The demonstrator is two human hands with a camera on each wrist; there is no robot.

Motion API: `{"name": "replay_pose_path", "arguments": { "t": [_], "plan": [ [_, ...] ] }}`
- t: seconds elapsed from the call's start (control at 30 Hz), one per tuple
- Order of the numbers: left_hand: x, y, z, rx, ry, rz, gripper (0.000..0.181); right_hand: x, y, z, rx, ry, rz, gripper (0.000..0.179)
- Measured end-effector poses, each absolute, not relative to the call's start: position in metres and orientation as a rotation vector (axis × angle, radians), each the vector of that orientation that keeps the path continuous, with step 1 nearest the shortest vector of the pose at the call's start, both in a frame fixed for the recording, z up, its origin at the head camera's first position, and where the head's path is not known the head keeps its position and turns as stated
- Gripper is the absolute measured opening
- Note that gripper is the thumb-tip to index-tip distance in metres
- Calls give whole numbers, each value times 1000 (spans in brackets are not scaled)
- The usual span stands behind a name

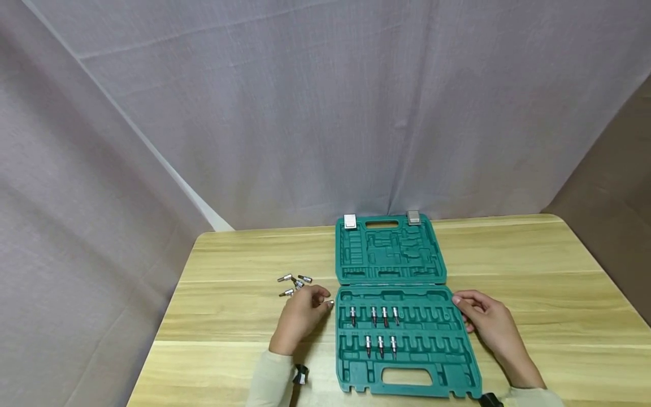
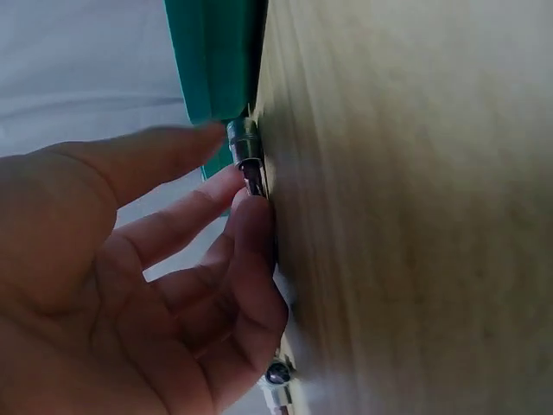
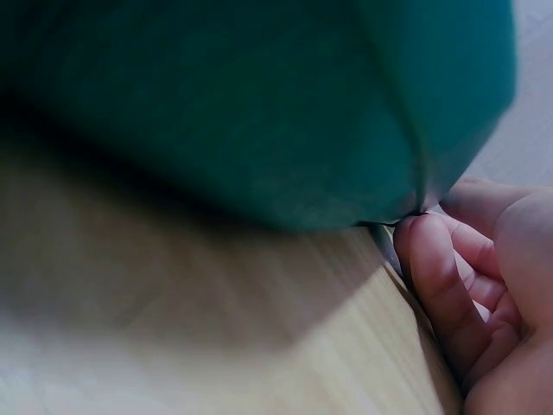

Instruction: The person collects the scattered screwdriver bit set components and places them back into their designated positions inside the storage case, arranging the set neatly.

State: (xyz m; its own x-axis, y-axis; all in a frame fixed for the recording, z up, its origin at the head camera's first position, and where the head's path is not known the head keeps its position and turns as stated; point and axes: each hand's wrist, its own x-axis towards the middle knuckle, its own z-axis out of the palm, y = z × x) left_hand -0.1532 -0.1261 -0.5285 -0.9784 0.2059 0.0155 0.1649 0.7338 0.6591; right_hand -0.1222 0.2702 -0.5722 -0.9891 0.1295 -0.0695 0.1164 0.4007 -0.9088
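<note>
My left hand (image 1: 301, 316) pinches a silver bit socket (image 2: 245, 143) between thumb and fingers, low over the table at the left side of an open green tool case (image 1: 356, 370). My right hand (image 1: 490, 325) holds the case's right edge near the hinge, thumb at the rim and fingers curled below it. In the case's lower half, several bit sockets stand in two rows, among them an upper-row bit socket (image 1: 353, 316) and a lower-row bit socket (image 1: 381, 346). To their right the slots are bare.
Several loose bit sockets (image 1: 305, 278) lie on the wooden table (image 1: 229, 322) just beyond my left hand. The case's lid (image 1: 339, 254) lies folded back toward the grey curtain (image 1: 305, 141), with two metal latches (image 1: 350, 221) at its far edge.
</note>
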Motion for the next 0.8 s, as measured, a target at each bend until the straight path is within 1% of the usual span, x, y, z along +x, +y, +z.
{"name": "replay_pose_path", "arguments": {
  "t": [0.13, 0.3, 0.53, 0.63, 0.8],
  "plan": [
    [-153, -122, -527, 315, 2937, 970, 19, -121, 271, -572, -231, -2625, 1690, 46],
    [-152, -118, -525, 306, 2980, 881, 16, -121, 271, -572, -230, -2634, 1683, 46],
    [-148, -120, -523, 314, 2998, 837, 2, -122, 272, -574, -225, -2632, 1688, 47],
    [-146, -122, -523, 323, 2994, 867, 6, -122, 271, -575, -218, -2628, 1694, 47],
    [-144, -124, -523, 344, 2971, 955, 7, -122, 271, -573, -212, -2625, 1699, 46]
  ]
}}
